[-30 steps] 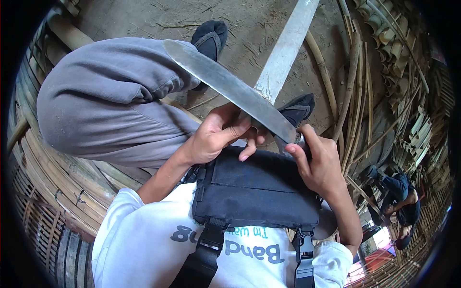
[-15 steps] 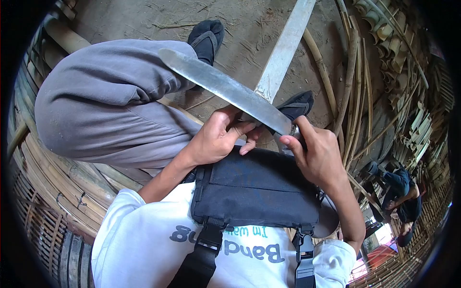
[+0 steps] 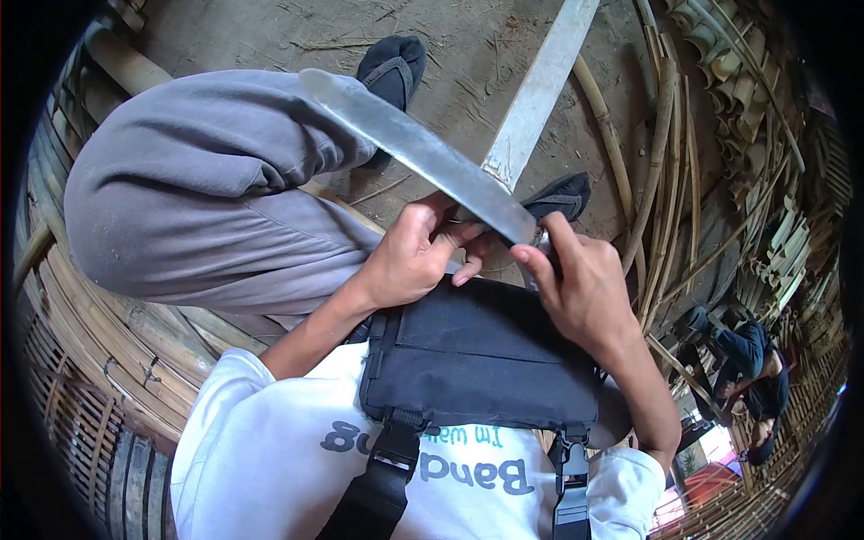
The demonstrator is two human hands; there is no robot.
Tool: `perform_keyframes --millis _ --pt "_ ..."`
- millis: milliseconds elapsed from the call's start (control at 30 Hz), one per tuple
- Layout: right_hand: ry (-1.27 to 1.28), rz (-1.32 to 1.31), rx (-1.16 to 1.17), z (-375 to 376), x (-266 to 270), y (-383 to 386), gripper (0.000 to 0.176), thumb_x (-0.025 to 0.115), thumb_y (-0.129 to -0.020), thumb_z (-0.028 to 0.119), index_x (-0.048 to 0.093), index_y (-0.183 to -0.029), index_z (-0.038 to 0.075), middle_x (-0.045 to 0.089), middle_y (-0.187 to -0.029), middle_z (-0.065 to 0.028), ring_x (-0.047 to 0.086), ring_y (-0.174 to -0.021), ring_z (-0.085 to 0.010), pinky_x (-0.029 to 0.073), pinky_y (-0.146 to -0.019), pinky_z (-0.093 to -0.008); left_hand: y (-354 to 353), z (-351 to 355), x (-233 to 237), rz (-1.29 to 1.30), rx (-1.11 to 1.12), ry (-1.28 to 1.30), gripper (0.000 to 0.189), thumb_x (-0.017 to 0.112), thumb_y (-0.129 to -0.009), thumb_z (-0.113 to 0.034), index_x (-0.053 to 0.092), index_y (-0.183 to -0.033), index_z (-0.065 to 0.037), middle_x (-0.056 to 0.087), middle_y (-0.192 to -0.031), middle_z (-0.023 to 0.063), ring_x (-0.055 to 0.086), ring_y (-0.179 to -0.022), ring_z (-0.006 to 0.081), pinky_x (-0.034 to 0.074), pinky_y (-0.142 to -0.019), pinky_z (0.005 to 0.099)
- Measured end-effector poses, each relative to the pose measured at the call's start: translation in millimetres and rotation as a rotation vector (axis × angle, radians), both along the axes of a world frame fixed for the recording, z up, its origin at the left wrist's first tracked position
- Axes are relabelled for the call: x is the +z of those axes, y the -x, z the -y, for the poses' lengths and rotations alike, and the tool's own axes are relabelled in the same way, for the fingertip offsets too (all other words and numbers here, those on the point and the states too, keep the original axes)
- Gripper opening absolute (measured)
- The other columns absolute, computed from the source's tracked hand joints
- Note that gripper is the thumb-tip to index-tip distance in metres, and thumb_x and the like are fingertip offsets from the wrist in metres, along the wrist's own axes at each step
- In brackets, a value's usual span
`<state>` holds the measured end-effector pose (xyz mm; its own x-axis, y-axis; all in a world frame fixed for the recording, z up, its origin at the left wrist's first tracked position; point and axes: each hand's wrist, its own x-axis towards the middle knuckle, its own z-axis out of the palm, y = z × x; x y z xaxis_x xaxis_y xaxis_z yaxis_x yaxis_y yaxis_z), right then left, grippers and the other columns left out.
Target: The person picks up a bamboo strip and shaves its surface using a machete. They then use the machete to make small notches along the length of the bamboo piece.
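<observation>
A long machete (image 3: pixel 423 148) crosses in front of me, its rounded tip up at the left over my grey-trousered knee. My right hand (image 3: pixel 580 283) is closed around its handle, of which only a little shows near the thumb. Beneath the blade, my left hand (image 3: pixel 423 252) is closed with thumb and fingers together. The blade hides part of those fingers, and I cannot make out what they pinch. A pale plank (image 3: pixel 544 85) runs from just beyond the blade toward the top of the view.
Split bamboo poles (image 3: pixel 661 171) lie along the right, with curled bamboo pieces (image 3: pixel 720 54) farther off. More bamboo (image 3: pixel 108 360) is stacked at left. A black bag (image 3: pixel 481 351) hangs on my chest. Another person (image 3: pixel 756 369) is at the far right.
The machete has tilted a little more steeply, its tip rising slightly and its handle end shifting left. My right hand has moved slightly left with it; my left hand has barely moved.
</observation>
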<state>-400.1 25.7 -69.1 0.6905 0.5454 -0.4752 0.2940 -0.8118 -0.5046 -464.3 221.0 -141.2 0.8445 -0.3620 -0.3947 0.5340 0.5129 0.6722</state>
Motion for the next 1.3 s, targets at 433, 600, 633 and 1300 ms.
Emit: perform_keyframes --millis 433,600,633,1300 --pt "-0.032 -0.005 -0.013 1.0 -13.3 -2.0 0.042 0.057 -0.093 0.044 0.047 -0.086 0.004 0.06 -0.059 -0.0164 0.061 -0.053 -0.0377 0.047 -0.047 -0.0444 -1.1 2.3 -4.1 -0.036 0.067 -0.026 0.018 0.04 -0.093 0.006 0.05 -0.109 0.008 0.055 -0.082 0.0105 0.052 -0.059 0.0124 0.045 -0.056 0.0256" --pt "-0.058 -0.004 -0.166 11.1 -21.4 -13.8 0.04 0.057 -0.094 0.042 0.047 -0.086 0.004 0.06 -0.059 -0.0154 0.061 -0.052 -0.0349 0.047 -0.047 -0.0444 4.1 2.3 3.0 -0.047 0.056 -0.03 0.022 0.044 -0.098 0.0 0.045 -0.119 0.008 0.055 -0.083 0.0089 0.051 -0.059 0.0107 0.045 -0.057 0.0244" --pt "0.004 -0.016 -0.227 12.5 -18.6 -24.2 0.039 0.057 -0.094 0.04 0.047 -0.086 0.004 0.06 -0.059 -0.0151 0.061 -0.051 -0.0343 0.047 -0.047 -0.0439 2.8 3.7 6.4 -0.043 0.055 -0.035 0.021 0.046 -0.099 -0.005 0.047 -0.115 0.008 0.056 -0.084 0.0103 0.052 -0.059 0.0123 0.045 -0.056 0.0252" --pt "-0.09 -0.012 -0.013 6.8 -15.2 1.9 0.042 0.058 -0.092 0.043 0.048 -0.084 0.004 0.06 -0.061 -0.0166 0.061 -0.056 -0.0387 0.047 -0.049 -0.0448 2.9 -3.6 -9.0 -0.241 0.144 0.501 0.029 0.04 -0.1 -0.009 0.041 -0.124 0.006 0.053 -0.093 0.0184 0.052 -0.063 0.0199 0.042 -0.055 0.0276"
